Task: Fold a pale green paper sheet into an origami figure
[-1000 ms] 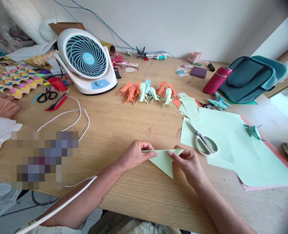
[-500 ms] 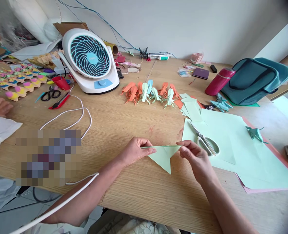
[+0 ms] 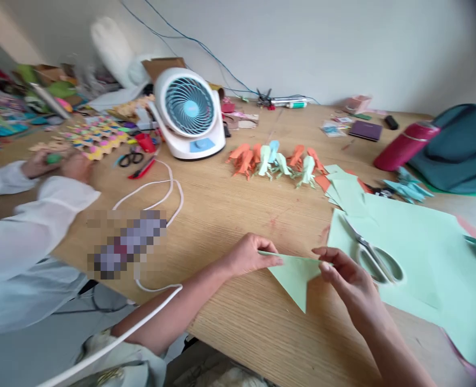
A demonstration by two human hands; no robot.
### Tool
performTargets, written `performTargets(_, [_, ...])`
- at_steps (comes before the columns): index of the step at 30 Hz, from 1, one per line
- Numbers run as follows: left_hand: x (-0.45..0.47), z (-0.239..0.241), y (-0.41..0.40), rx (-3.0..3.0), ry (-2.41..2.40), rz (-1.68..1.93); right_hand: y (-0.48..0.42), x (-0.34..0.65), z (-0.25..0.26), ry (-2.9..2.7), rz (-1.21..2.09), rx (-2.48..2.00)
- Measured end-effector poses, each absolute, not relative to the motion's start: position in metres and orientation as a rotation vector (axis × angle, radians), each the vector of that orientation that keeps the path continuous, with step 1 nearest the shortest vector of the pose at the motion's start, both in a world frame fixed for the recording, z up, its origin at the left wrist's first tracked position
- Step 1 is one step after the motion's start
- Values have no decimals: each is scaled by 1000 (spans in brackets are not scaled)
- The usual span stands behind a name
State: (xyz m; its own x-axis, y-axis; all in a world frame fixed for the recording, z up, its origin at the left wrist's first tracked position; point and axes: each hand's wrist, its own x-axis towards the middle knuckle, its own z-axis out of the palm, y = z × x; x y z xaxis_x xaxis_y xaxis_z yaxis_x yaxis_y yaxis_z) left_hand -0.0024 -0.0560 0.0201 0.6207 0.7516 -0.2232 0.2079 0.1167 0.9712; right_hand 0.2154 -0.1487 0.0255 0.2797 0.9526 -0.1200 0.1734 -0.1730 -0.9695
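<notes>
A pale green paper folded into a triangle (image 3: 295,275) lies on the wooden table (image 3: 229,215) with its tip pointing toward me. My left hand (image 3: 249,255) pinches the folded top edge at its left end. My right hand (image 3: 345,279) pinches the same edge at its right corner. Both hands have their fingers closed on the paper. White-handled scissors (image 3: 373,256) rest on large pale green sheets (image 3: 415,258) just right of my right hand.
A row of orange, blue and green folded paper figures (image 3: 276,160) stands mid-table. A white desk fan (image 3: 189,113) and its white cable (image 3: 157,188) are at the back left. A red bottle (image 3: 405,146) and teal bag (image 3: 459,148) sit far right. Another person in white sleeves (image 3: 32,215) works at the left.
The view has swung left, so everything has shifted right in frame and more of the person at the left shows. My hands keep pinching the triangle's top edge.
</notes>
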Motion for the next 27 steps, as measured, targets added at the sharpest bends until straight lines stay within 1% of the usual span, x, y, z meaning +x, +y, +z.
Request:
performTargets(3, [-3, 18, -57, 1412, 813, 461, -154, 208, 19, -1144, 1108, -1646])
performTargets(6, [-3, 14, -58, 1363, 817, 493, -157, 210, 13, -1168, 1084, -1731])
performTargets(11, [0, 10, -56, 1252, 837, 750, -153, 222, 11, -1133, 924, -1820])
performTargets(15, [2, 15, -57, 1349, 937, 946, -151, 223, 8, -1095, 940, -1857])
performTargets(22, [-1, 19, -58, 1595, 1021, 1079, -147, 216, 4, -1041, 1133, -1667])
performTargets(27, [-1, 20, -59, 1694, 983, 1028, -147, 209, 5, -1027, 1183, -1545])
